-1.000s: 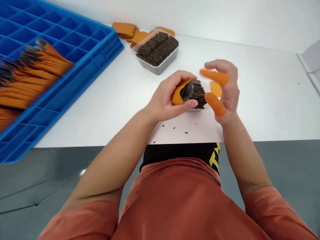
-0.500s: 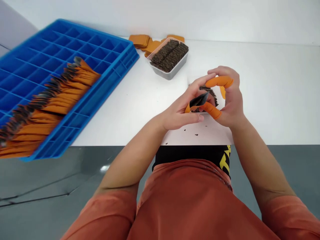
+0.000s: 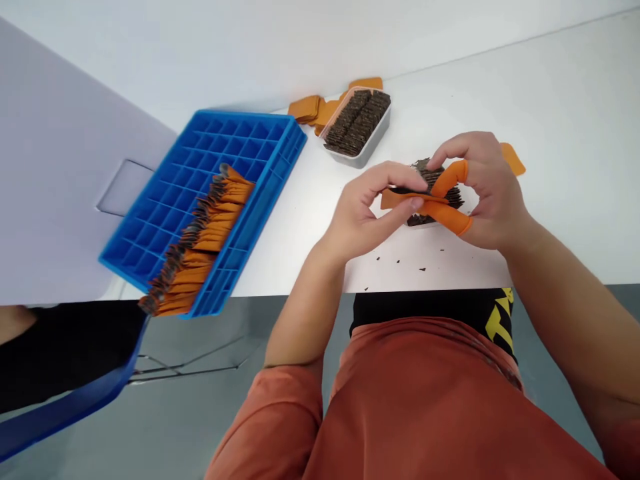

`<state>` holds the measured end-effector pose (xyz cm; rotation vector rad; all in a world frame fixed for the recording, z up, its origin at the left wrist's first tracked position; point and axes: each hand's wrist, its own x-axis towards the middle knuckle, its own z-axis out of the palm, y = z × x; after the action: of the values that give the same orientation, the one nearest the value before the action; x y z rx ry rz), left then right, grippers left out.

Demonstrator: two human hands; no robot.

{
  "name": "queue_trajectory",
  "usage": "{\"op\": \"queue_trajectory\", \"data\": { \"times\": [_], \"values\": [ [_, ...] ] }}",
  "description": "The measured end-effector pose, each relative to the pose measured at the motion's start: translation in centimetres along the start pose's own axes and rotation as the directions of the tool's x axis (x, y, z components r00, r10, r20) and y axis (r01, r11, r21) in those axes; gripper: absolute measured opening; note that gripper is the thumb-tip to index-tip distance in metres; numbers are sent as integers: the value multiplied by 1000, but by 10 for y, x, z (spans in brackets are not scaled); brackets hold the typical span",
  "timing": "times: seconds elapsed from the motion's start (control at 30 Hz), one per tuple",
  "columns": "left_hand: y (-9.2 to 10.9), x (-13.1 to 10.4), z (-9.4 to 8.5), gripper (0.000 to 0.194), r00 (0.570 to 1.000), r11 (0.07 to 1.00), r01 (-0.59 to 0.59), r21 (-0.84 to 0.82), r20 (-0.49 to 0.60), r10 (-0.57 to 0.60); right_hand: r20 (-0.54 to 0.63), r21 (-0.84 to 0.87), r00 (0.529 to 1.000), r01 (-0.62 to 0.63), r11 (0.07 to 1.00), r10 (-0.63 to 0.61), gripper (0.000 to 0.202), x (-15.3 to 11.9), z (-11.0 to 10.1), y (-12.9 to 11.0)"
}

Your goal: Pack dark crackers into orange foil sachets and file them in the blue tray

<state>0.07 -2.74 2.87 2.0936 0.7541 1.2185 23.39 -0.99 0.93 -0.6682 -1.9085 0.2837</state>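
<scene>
Between thumb and fingers, my left hand (image 3: 367, 210) pinches a small orange pouch (image 3: 393, 199) with a dark inner side. My right hand (image 3: 493, 190) wears orange finger covers on its thumb and index finger, and these two close on the pouch's right end. The pouch looks nearly flat, and fingers hide part of it. Just beneath both hands stands a container of dark brown thin flat pieces (image 3: 454, 196), mostly covered by the fingers. Beyond my right hand an orange pouch (image 3: 513, 159) lies on the table.
A blue divided crate (image 3: 273, 193) at the left holds a row of filled orange pouches (image 3: 220, 230). Behind sits a tub (image 3: 357, 160) of brown pieces, beside stacked orange pouches (image 3: 304, 108). Dark crumbs (image 3: 423, 269) dot the table's front edge. Another person's dark clothing (image 3: 65, 353) shows lower left.
The view has swung left, so things appear farther right. The pouch, earlier gaping in my left hand, is now flatter, and my right thumb and index finger have closed on its end.
</scene>
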Motion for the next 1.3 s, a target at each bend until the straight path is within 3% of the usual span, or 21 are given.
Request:
{"op": "queue_trajectory", "data": {
  "times": [0.1,0.23,0.33,0.4,0.47,0.5,0.53,0.6,0.7,0.77,0.83,0.93,1.1,1.23,1.3],
  "values": [
    [21,4,-19,24,992,953,-11,302,126,-29,19,2,999,-37,999,37,29,3,1,-9],
    [40,15,-38,26,931,821,-152,550,358,-68,33,6,999,-4,1000,3,23,5,0,-13],
    [44,23,-62,32,927,756,-166,633,362,-99,65,-17,998,2,1000,-1,20,4,-1,-11],
    [41,24,-91,35,959,718,-104,689,260,-110,98,-44,994,-36,998,40,18,3,-1,-9],
    [33,22,-131,42,992,630,31,776,52,-114,115,-69,991,-59,996,67,17,3,-1,-7],
    [27,18,-153,43,986,555,136,821,-58,-156,121,-75,990,-62,995,71,17,3,-1,-7],
    [19,12,-175,41,966,454,237,859,-157,-207,126,-75,990,-62,995,71,16,3,0,-7],
    [2,-2,-214,33,885,256,457,852,-404,-232,112,-58,992,-49,997,55,16,3,1,-7],
    [-20,-23,-250,38,785,192,604,773,-536,-310,3,-33,1000,-18,999,19,21,5,1,-7],
    [-26,-33,-257,48,726,175,657,733,-553,-408,-96,-43,995,-5,999,0,25,5,0,-6],
    [-25,-36,-256,49,720,180,628,757,-477,-503,-139,-49,990,4,999,-11,25,5,-1,-5],
    [-17,-32,-252,45,718,179,547,818,-348,-602,-95,-20,995,16,1000,-18,22,3,-2,-2],
    [-15,-24,-261,49,592,147,544,826,-254,-765,-69,-23,997,34,999,-36,25,2,-2,2],
    [-25,-28,-270,63,566,201,557,805,-191,-802,-69,-57,997,15,998,-19,32,3,-2,1],
    [-28,-30,-271,76,520,187,599,779,-201,-830,-58,-68,998,17,998,-21,33,3,-2,0]
  ]
}}
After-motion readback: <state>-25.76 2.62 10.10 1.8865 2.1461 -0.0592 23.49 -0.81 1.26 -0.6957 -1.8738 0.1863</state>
